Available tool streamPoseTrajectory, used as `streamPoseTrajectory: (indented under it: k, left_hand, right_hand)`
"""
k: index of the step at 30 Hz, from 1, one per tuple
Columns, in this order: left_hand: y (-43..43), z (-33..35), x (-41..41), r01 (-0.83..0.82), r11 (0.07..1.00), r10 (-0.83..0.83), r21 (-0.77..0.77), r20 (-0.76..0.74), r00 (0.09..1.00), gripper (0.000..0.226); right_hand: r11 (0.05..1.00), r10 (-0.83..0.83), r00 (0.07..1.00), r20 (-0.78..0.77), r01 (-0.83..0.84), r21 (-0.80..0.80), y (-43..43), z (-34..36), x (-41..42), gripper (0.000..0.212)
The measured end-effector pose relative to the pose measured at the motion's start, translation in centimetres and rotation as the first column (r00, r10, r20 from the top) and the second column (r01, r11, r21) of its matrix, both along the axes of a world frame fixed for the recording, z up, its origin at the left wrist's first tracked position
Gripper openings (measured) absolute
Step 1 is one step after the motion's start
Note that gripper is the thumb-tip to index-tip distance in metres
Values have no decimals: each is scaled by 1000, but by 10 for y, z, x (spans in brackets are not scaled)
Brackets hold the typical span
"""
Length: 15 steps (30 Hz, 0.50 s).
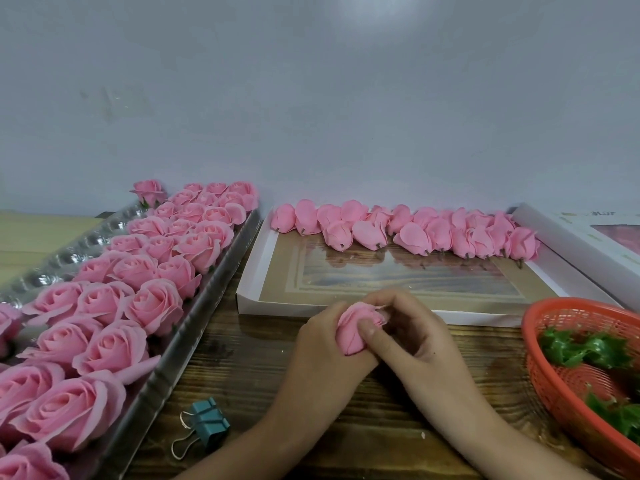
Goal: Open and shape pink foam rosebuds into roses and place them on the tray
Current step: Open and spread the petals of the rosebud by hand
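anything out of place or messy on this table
One rose at the far end of the tray sits apart from the neat rows, tipped so its green base shows. A teal binder clip lies loose on the table beside the tray. Nothing looks spilled or damaged.

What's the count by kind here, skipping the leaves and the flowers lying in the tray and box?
bud, held: 1
tray: 1
boxes: 2
basket: 1
clip: 1
total: 6
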State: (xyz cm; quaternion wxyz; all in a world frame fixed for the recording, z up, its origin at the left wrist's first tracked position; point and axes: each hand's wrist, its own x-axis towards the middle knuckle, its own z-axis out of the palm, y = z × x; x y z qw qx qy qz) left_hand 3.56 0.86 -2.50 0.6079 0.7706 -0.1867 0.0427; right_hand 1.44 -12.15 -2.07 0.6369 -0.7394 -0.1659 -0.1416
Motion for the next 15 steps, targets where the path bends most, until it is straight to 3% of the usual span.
streamPoseTrajectory:
  k: [6, 9, 15]
  left_hand:
    - [-1, 3, -3, -2, 999, 1, -46, -15, 1000, 27]
    - [-2, 4, -4, 13, 998, -14, -59, -25, 1000, 24]
    - [-2, 5, -4, 23, 998, -23, -51, -4, 1000, 19]
  right_hand:
    - [996, -49, 998, -35, 52, 77, -3, -2, 4, 23]
    - [994, -95, 995, 6, 94, 57, -4, -3, 2, 31]
    - [987, -142, 984, 106, 150, -64, -4, 2, 1, 25]
